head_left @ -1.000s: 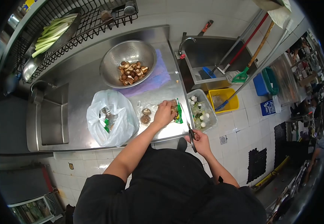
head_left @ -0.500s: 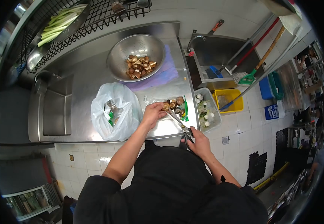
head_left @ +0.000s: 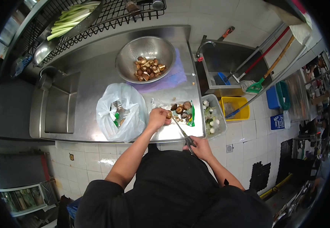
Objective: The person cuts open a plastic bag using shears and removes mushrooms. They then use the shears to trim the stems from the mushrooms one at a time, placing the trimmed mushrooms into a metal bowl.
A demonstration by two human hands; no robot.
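Observation:
Between the fingers of my left hand (head_left: 158, 119) is a brown mushroom (head_left: 169, 114), held just above the steel counter. My right hand (head_left: 202, 148) grips black-handled scissors (head_left: 183, 132), whose blades reach up and left to that mushroom. Close by, more brown mushrooms (head_left: 180, 109) lie on a clear plastic bag with green edging (head_left: 192, 116). Further back, a perforated steel colander (head_left: 124, 62) holds many mushrooms and stands on a purple cloth (head_left: 178, 74). To the left of my left hand sits a white plastic bag (head_left: 110, 99) with packaging inside.
Right of the counter (head_left: 89, 91) is a clear bin (head_left: 221, 130) with white and green scraps. Behind that are a yellow bucket (head_left: 244, 114) and a deep sink (head_left: 225, 57) with long-handled tools. Another sink (head_left: 60, 106) lies left. A wire rack (head_left: 108, 16) hangs above.
The scissor blades have come together at the mushroom, and their handles have closed in my right hand. My left hand has shifted slightly right and down in view. The whole view has moved slightly.

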